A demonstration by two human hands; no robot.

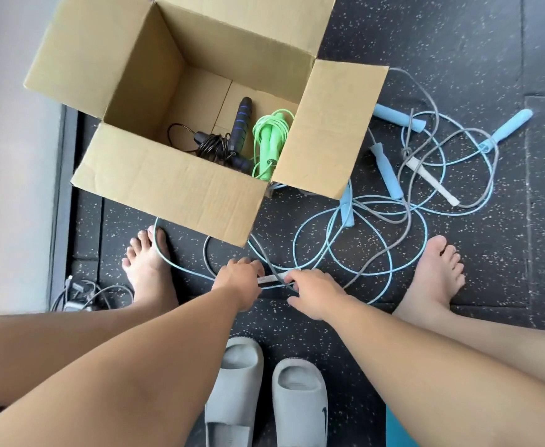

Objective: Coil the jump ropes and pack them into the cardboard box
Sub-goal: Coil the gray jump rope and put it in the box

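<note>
Forearms (135, 350) pass grey slides (235, 391); left hand (238, 280) and right hand (313, 296) grip the white handle (270, 279) of a limp, light grey rope (403, 217), likely the surest hold.

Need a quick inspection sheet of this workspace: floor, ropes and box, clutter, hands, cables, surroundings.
Surface: dark speckled floor mat, bare feet on it.
Job's things: cardboard box open, black rope and green rope coiled inside; blue ropes and grey rope tangled beside it.
Clutter: grey slippers near the person.
Hands: left hand and right hand both grip the same white handle.
Cables: loose grey cables by the wall.
Surroundings: white wall at left.
</note>
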